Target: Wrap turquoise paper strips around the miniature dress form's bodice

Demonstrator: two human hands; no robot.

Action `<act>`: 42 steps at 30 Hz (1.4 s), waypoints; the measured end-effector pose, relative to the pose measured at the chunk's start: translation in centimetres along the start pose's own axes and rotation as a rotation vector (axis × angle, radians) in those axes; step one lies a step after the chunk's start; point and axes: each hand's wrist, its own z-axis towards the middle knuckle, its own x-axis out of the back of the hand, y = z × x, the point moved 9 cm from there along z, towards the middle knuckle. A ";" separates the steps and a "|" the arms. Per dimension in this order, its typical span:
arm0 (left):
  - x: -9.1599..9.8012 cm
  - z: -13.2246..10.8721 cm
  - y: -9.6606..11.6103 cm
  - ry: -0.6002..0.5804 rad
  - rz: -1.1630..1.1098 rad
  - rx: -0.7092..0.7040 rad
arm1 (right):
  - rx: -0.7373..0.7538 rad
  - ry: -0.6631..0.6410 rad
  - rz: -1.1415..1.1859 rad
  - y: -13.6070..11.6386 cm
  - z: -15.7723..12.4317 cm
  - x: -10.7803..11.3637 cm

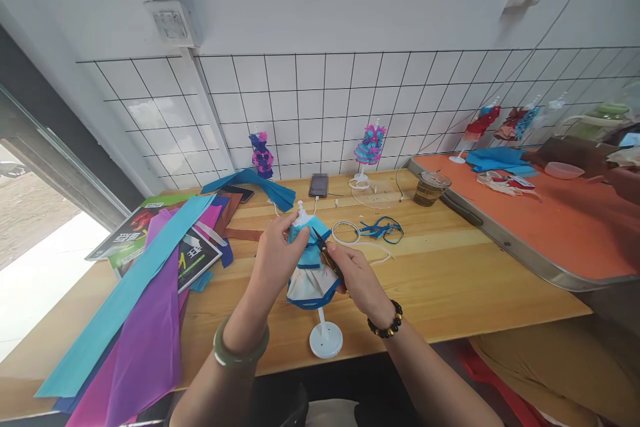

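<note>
In the head view a miniature white dress form on a round stand (326, 340) is upright near the table's front edge. It wears a layered dress (309, 283) in light blue and white with dark blue trim. My left hand (280, 247) is closed on the dress's light blue top, thumb in front, just below the form's neck. My right hand (357, 277) grips small dark scissors (327, 257), whose tips point up and left against the light blue fabric. The handle is partly hidden by my fingers.
Long turquoise and purple fabric strips (150, 320) lie over magazines (195, 260) at left. Behind stand two dressed miniature forms, a phone (319, 185) and a cup (431, 188). A tape roll (345, 233) and blue scraps (385, 229) lie right of my hands, before an orange table (560, 227).
</note>
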 end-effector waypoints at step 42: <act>0.0 -0.4 0.5 -0.019 -0.128 -0.017 | 0.047 0.008 -0.013 -1.3 -0.4 0.5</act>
